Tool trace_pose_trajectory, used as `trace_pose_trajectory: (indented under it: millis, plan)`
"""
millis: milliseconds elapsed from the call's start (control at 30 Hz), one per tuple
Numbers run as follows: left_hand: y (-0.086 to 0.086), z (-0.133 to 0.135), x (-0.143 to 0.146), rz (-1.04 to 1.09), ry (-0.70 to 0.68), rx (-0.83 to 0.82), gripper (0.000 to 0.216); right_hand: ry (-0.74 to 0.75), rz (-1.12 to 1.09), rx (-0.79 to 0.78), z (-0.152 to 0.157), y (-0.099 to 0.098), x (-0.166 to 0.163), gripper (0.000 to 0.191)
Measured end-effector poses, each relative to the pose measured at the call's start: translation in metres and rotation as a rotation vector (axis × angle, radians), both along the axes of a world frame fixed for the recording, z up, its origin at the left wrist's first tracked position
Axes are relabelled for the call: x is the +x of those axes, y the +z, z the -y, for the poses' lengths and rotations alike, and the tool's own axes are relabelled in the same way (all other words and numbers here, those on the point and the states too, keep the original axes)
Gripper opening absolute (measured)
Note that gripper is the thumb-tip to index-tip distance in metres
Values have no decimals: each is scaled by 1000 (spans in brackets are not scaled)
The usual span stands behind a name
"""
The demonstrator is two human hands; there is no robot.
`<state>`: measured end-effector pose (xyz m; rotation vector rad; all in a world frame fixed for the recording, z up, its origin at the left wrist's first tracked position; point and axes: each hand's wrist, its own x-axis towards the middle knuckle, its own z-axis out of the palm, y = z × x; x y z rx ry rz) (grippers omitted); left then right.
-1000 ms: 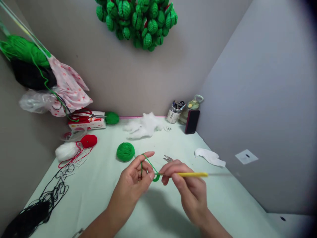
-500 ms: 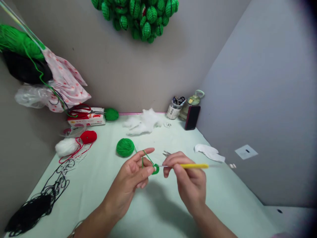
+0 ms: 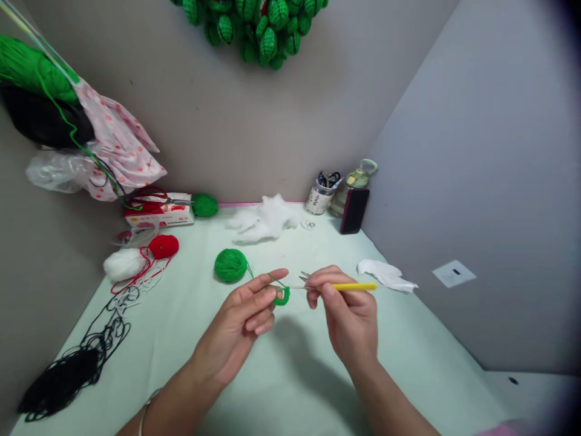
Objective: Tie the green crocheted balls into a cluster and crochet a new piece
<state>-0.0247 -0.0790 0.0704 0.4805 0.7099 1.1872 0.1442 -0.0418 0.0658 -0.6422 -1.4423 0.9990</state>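
Note:
Between thumb and fingers, my left hand (image 3: 242, 315) pinches a small curved piece of green crochet (image 3: 283, 296). Green yarn runs over its raised index finger and back to a green yarn ball (image 3: 230, 265) on the table behind. My right hand (image 3: 347, 315) grips a crochet hook (image 3: 351, 287) by its yellow handle, like a pen. The hook's thin metal shaft points left, and its tip is at the top of the crochet piece. Scissors (image 3: 305, 277) lie partly hidden behind my right hand, with only their blade ends showing.
White stuffing (image 3: 263, 221) lies at the back, beside a pen can (image 3: 320, 197), a bottle and a leaning phone (image 3: 354, 211). On the left are red yarn (image 3: 164, 246), white yarn (image 3: 123, 264) and tangled black yarn (image 3: 63, 381). A white cloth (image 3: 385, 274) lies right.
The crochet piece has turned in my left fingers, and its raised index finger sits a little higher. My right hand and the hook have shifted slightly up. The view has tilted a little.

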Motion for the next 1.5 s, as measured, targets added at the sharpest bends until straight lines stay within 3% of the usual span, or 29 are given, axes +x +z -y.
trace_pose_trajectory:
  millis: [67, 167, 400, 533, 667, 900, 1133, 1200, 1367, 1500]
  plan:
    - [0, 0, 0, -54, 20, 40, 30, 96, -112, -143, -2, 3, -1, 20]
    - [0, 3, 4, -138, 38, 96, 33, 170, -87, -169, 0, -2, -6, 17]
    - [3, 2, 3, -71, -35, 41, 39, 124, -80, -164, 3, -9, -6, 16]
    - [2, 0, -3, -6, -74, 33, 32, 110, -179, -308, -2, -2, 2, 16]
    - [0, 2, -4, -96, -30, 83, 27, 155, -209, -424, -3, 0, 2, 19]
    - [-4, 5, 1, -358, -5, 200, 38, 101, 62, -43, 5, -6, -4, 15]
    - [1, 2, -3, -367, -10, 140, 35, 223, -93, -223, 3, 1, 1, 23]
    - [0, 2, -3, -390, 19, 140, 33, 173, 2, -108, 6, 3, 4, 21]
    - [-5, 4, 3, -337, 79, 124, 39, -7, 497, 400, 12, -8, 10, 29]
    - [-10, 4, 6, -117, -38, 35, 44, -46, 567, 497, 11, -13, 6, 38]
